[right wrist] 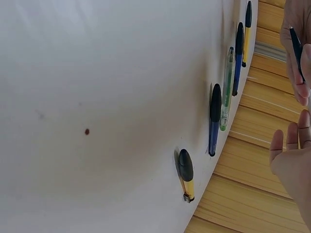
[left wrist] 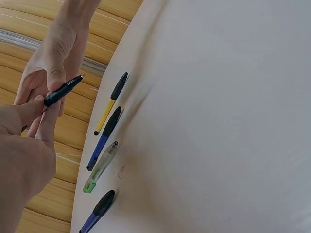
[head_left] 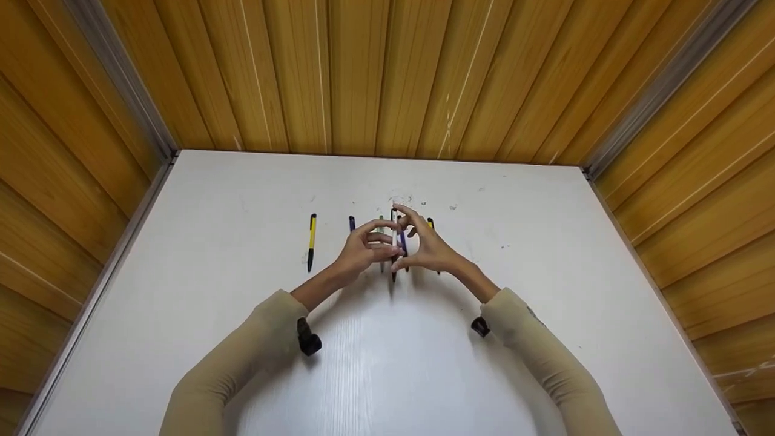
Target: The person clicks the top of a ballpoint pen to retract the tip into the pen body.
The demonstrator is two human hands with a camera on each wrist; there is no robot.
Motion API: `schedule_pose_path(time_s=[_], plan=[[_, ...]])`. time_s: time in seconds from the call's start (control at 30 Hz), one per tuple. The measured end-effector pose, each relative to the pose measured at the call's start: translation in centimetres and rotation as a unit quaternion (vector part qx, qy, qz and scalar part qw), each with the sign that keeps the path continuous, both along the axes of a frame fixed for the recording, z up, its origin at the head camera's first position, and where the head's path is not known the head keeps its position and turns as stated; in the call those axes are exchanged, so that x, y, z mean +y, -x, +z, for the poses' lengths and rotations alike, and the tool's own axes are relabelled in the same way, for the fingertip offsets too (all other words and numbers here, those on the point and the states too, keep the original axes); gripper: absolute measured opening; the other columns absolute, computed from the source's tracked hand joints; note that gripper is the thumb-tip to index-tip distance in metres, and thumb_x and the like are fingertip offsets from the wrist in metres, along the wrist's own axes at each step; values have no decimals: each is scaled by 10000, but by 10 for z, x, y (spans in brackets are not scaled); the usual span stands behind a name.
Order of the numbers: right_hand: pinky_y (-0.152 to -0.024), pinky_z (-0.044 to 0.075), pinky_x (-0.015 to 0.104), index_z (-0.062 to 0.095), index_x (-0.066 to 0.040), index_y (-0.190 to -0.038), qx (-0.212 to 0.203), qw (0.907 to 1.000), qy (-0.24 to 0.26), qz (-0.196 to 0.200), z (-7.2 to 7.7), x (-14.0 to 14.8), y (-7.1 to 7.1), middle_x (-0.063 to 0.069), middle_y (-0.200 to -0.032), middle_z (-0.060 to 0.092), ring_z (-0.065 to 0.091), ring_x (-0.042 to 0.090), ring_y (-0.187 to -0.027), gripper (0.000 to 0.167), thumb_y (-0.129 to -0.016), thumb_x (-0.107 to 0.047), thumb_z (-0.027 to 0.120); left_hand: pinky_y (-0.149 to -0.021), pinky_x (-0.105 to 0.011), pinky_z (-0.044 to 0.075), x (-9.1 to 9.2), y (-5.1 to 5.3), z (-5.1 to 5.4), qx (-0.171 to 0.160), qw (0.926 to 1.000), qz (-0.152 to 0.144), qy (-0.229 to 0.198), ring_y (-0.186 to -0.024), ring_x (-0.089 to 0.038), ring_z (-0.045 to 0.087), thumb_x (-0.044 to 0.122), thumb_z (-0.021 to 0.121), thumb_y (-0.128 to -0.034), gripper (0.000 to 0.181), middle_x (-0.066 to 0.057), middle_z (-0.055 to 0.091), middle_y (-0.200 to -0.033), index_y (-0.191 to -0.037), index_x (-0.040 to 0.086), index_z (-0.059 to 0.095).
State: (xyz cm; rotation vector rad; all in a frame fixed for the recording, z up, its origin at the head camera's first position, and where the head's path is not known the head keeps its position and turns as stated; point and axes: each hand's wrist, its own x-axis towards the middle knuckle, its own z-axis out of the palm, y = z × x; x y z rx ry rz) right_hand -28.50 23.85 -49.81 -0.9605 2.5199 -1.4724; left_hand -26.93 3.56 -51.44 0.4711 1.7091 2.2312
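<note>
A white pen with a black grip [head_left: 394, 235] stands between both hands in the head view, its tip toward the person. My left hand [head_left: 363, 247] pinches it between thumb and fingers; in the left wrist view the left hand [left wrist: 29, 155] is at the black grip [left wrist: 63, 91]. My right hand [head_left: 431, 249] is spread in a wide C, index fingertip by the pen's far end and thumb by the grip. Seen from the right wrist, the right hand [right wrist: 297, 162] has loosely extended fingers below the left hand [right wrist: 297, 63]. Whether the right fingertips bear on the pen is unclear.
On the white table [head_left: 242, 242] lie a yellow pen [head_left: 312, 242] at left, a blue pen [head_left: 352, 223], a green pen [left wrist: 101, 167], another blue pen [right wrist: 215, 119] and a yellow pen [right wrist: 186, 174] at right. Wood-patterned walls [head_left: 375, 79] surround the far edge and sides.
</note>
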Motion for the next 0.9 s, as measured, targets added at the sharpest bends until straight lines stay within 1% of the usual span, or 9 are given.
schedule_pose_path(time_s=[0.13, 0.23, 0.33, 0.47, 0.57, 0.7, 0.83, 0.9], plan=[[-997, 427, 537, 274, -19, -1581, 137, 9998, -154, -36, -2, -1, 1, 185, -1184, 549, 488, 269, -1132, 1190, -620, -78, 974, -767, -321, 654, -1, 0, -1, -56, 9999, 102, -19, -840, -147, 757, -91, 722, -878, 464, -116, 738, -1018, -1324, -35, 605], [-999, 421, 561, 270, -31, -1589, 161, 9996, -212, -33, -3, 1, 0, 160, -1186, 553, 481, 273, -1135, 1195, -627, -109, 976, -775, -323, 653, 0, -1, -2, -95, 9999, 97, 42, -847, -144, 751, -74, 736, -875, 460, -50, 725, -1011, -1317, -18, 621], [-993, 423, 596, 217, -40, -1614, 180, 9996, -227, 22, -3, 3, 0, 144, -1196, 553, 466, 295, -1147, 1231, -647, -138, 972, -793, -338, 653, 0, -1, 0, -121, 9998, 102, 92, -856, -148, 748, -63, 741, -875, 463, -29, 713, -1003, -1317, 6, 624], [-990, 443, 607, 151, -37, -1629, 201, 9992, -306, 134, -2, 5, 0, 130, -1215, 551, 452, 285, -1167, 1259, -676, -167, 963, -817, -359, 651, 0, -1, 4, -177, 9997, 118, 146, -863, -157, 751, -69, 733, -879, 453, -49, 708, -1002, -1311, 17, 626], [-996, 440, 614, 149, -31, -1628, 159, 9992, -346, 136, 0, 5, 0, 132, -1237, 551, 444, 261, -1179, 1259, -677, -165, 963, -828, -367, 650, -1, -1, 7, -89, 9997, 40, 205, -879, -156, 753, -65, 732, -884, 455, -114, 708, -1052, -1318, -1, 612], [-1007, 434, 614, 152, -51, -1634, 137, 9990, -407, 80, 3, 4, -1, 133, -1261, 545, 436, 234, -1187, 1260, -680, -185, 964, -832, -365, 650, -2, -1, 8, 52, 9996, -3, 283, -886, -148, 750, -58, 735, -885, 463, -212, 700, -1120, -1326, -21, 597], [-1016, 434, 612, 146, -81, -1641, 120, 9987, -500, 66, 3, 5, 0, 123, -1267, 546, 436, 216, -1188, 1272, -677, -200, 967, -827, -381, 651, -2, -1, 9, 39, 9992, -21, 391, -883, -146, 748, -55, 725, -890, 455, -254, 688, -1146, -1326, -9, 600], [-1018, 435, 604, 146, -77, -1641, 116, 9986, -520, 51, 4, 6, 0, 123, -1269, 549, 438, 217, -1190, 1274, -675, -197, 969, -817, -399, 653, -2, -1, 9, 27, 9991, -31, 425, -888, -161, 749, -53, 717, -895, 449, -268, 682, -1154, -1326, 3, 603]])
